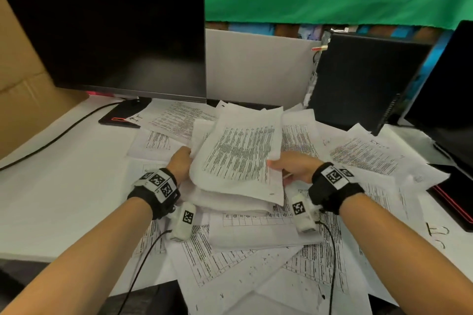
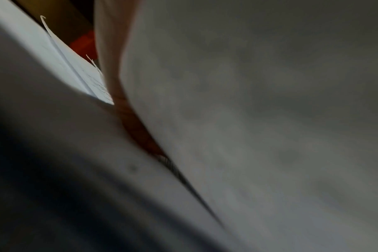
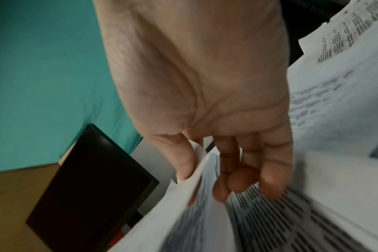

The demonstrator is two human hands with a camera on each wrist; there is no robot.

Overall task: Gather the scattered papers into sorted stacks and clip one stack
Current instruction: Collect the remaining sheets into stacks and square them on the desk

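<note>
A thick bundle of printed papers (image 1: 238,158) is lifted above the desk in the middle of the head view, tilted up at its far end. My left hand (image 1: 180,161) holds its left edge, fingers hidden under the sheets. My right hand (image 1: 289,167) grips the right edge; in the right wrist view the thumb lies on top and the fingers (image 3: 240,180) curl beneath the bundle (image 3: 205,213). The left wrist view is blurred, filled by paper (image 2: 248,119) with a strip of the hand (image 2: 119,95) beside it. Scattered sheets (image 1: 256,263) cover the desk. Binder clips (image 1: 437,232) lie at the right.
A dark monitor (image 1: 110,40) stands at the back left on its stand (image 1: 122,112), with a cable (image 1: 51,143) running left. A black computer case (image 1: 358,79) and a second screen (image 1: 448,99) stand at the right. Bare white desk (image 1: 64,199) lies to the left.
</note>
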